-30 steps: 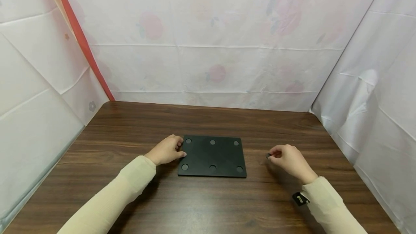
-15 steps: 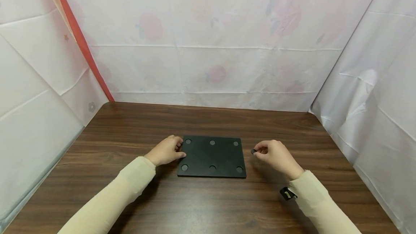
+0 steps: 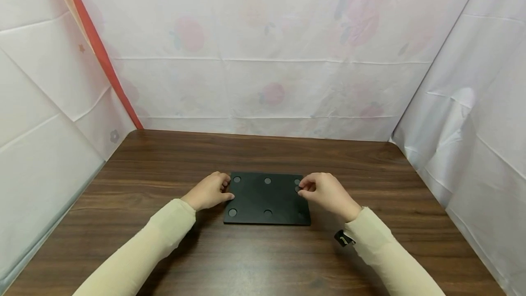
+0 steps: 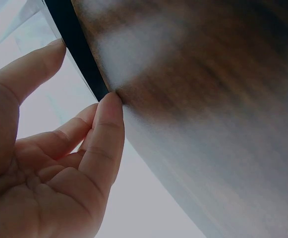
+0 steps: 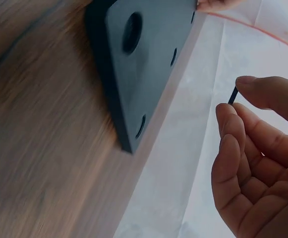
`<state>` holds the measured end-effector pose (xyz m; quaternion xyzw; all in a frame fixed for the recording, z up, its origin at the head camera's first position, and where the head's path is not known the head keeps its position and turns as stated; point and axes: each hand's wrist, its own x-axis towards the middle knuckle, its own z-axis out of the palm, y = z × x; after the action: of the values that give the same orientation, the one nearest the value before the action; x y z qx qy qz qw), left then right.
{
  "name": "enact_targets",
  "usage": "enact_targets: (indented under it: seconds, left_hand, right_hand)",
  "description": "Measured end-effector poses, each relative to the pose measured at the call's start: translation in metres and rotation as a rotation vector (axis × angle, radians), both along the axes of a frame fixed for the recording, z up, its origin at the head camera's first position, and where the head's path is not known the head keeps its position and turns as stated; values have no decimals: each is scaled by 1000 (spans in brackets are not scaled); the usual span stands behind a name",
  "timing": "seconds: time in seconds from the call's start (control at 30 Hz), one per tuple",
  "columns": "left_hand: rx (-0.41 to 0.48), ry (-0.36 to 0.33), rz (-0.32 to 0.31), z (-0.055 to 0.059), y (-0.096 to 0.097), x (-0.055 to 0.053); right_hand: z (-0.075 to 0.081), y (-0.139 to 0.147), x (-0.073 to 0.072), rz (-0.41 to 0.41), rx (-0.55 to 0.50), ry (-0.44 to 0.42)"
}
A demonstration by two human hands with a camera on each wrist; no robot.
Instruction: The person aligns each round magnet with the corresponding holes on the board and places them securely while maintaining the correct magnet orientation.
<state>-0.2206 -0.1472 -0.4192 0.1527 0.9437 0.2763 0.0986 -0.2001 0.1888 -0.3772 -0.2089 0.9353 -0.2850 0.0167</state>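
Note:
A flat black board (image 3: 267,198) with several round recesses along its two long sides lies on the wooden table. My left hand (image 3: 207,191) grips its left edge, thumb lapping onto the top and fingertips at the side; in the left wrist view the thumb and a finger (image 4: 109,114) meet the board's dark edge (image 4: 82,47). My right hand (image 3: 328,193) pinches a small thin black disc (image 5: 233,95) between thumb and fingertips, over the board's right edge. In the right wrist view the disc is edge-on, and the nearest recess (image 5: 132,33) appears as a dark hollow.
Brown wood-grain table (image 3: 263,259) surrounds the board. White printed curtain (image 3: 263,58) hangs behind the table and at both sides, with a red strip (image 3: 102,54) at the left. A small black device (image 3: 344,238) sits at the right sleeve.
My right hand has moved left with the disc, from the bare table right of the board to over its right edge. The left hand and board stay in place.

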Motion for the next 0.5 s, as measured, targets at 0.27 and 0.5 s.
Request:
enact_targets:
  seconds: [0.27,0.5]
  left_hand:
    - [6,6,-5,-1,0,0]
    - [6,11,-5,-2,0,0]
  right_hand:
    - [-1,-24,-2,76,-12,1]
    - [-4,-42,-2,120,2,15]
